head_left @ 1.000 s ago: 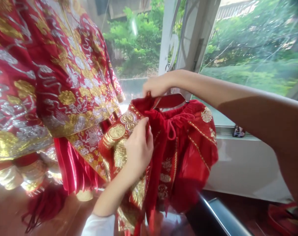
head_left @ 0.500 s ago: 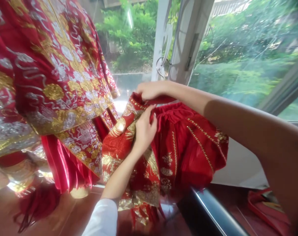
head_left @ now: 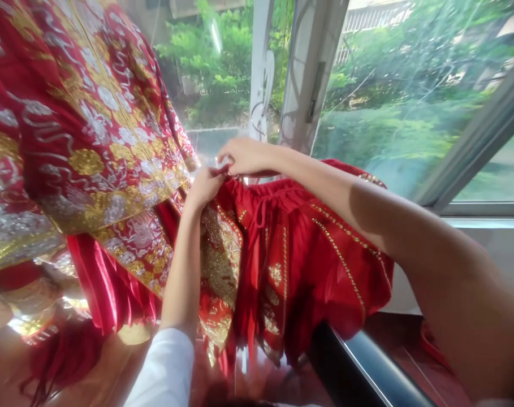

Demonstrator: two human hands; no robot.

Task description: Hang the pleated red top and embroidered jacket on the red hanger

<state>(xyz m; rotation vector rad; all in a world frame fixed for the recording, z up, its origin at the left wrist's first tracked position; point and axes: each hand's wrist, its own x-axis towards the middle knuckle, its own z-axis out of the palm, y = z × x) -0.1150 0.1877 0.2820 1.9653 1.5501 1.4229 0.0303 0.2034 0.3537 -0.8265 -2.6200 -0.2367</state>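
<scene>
A red skirt (head_left: pixel 328 249) with a gathered drawstring waist and gold beaded lines hangs in front of me. A panel with gold embroidery (head_left: pixel 220 271) hangs at its left side. My left hand (head_left: pixel 206 185) pinches the skirt's upper left corner. My right hand (head_left: pixel 245 156) meets it there from above, fingers closed on the same bit of red cloth; what exactly lies between the fingertips is partly hidden. A tied cord (head_left: pixel 262 212) dangles from the waistband. Just behind the right hand rises a metal hanger hook (head_left: pixel 257 121).
A red jacket (head_left: pixel 112 135) with gold and silver embroidery stands close on the left, above a pleated red skirt (head_left: pixel 108 282). Behind are a window frame (head_left: pixel 301 73) and glass. A dark, shiny box-like object (head_left: pixel 367 362) is at the lower right.
My left hand has moved up and left to the garment's corner, beside my right hand, which shifted slightly left. The gold-patterned cloth has dropped or folded back, showing more of the drawstring waist.
</scene>
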